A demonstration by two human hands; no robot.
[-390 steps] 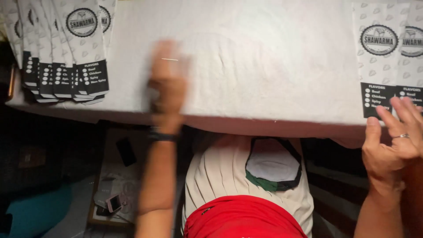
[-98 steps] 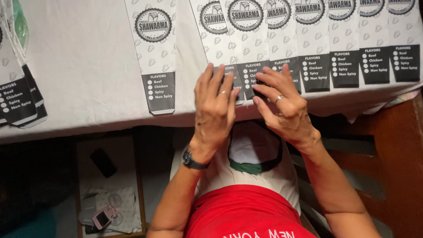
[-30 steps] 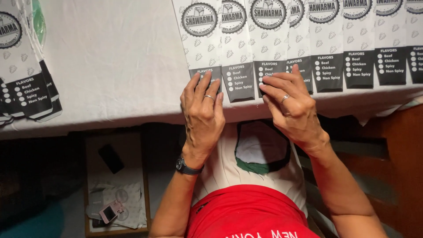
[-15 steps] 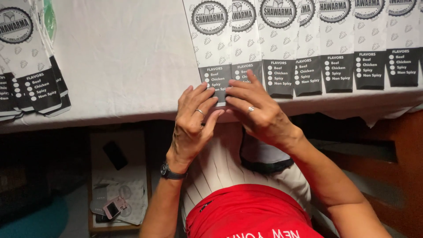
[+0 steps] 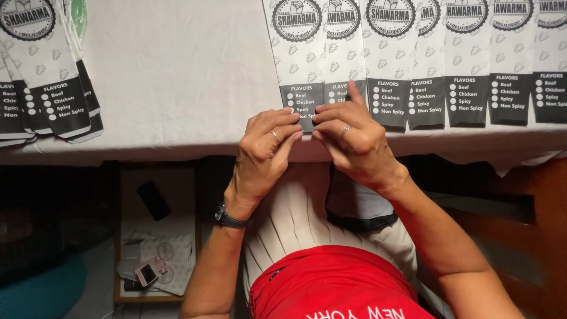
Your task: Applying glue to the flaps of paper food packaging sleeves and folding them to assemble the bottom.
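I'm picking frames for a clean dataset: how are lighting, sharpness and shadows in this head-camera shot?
Head view: the white table cover and the row of paper sleeves are brightly and evenly lit and sharp; the left hand and right hand are crisp, without motion blur; under the table edge the floor clutter sinks into deep shadow.

The paper sleeve [image 5: 302, 65] is long and thin — white with small grey pictures, a round black badge near the top and a black block with little white dots at the bottom. It lies flat on the white cloth, its black end close to the table's near edge, and fingertips cover the bottom corner. It is the leftmost of a neat row of matching sleeves [image 5: 466, 65] — each one overlaps the next, side by side.
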